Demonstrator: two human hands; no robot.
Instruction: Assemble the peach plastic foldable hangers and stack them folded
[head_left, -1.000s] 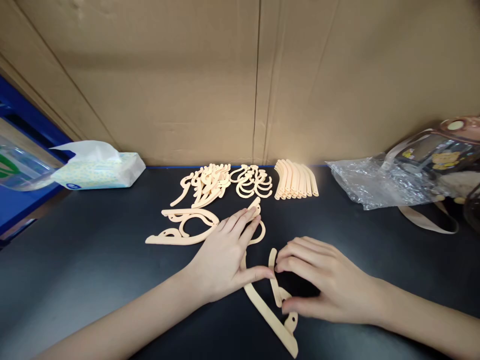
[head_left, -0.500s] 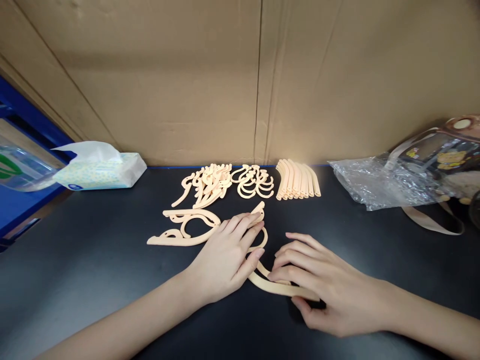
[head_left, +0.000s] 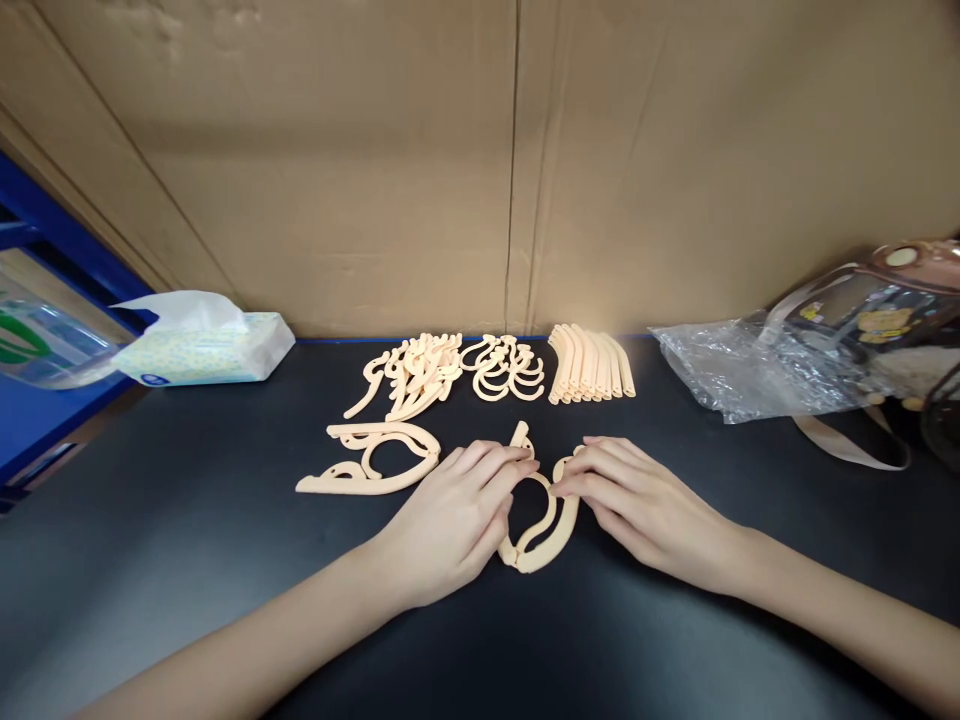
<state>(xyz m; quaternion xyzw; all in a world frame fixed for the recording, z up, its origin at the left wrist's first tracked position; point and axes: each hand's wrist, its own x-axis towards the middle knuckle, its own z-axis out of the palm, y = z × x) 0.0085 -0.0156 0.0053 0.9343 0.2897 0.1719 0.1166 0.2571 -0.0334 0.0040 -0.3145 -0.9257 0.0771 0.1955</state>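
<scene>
A beige folding clothes hanger [head_left: 553, 545] lies on the dark table between my hands, both arms folded up around its curved hook. My left hand [head_left: 457, 515] grips its left arm, which is mostly hidden under the fingers; only the tip shows above them. Curled over the upper end of the right arm is my right hand [head_left: 637, 500], its fingertips near the hook. Another folded hanger [head_left: 360, 487] of the same kind lies on its side, just left of my left hand.
Along the back lie a pile of beige hanger arms [head_left: 424, 370], loose hooks [head_left: 504, 370] and a neat row of curved arms [head_left: 591, 362]. A tissue pack [head_left: 210, 345] stands left. At right are a crumpled plastic bag [head_left: 742, 365] and a clear bag [head_left: 885, 325]. Cardboard [head_left: 337, 170] rises behind.
My right hand has moved up and left, swinging the hanger's right arm from stretched out to folded beside the hook. My left hand has stayed on the left arm.
</scene>
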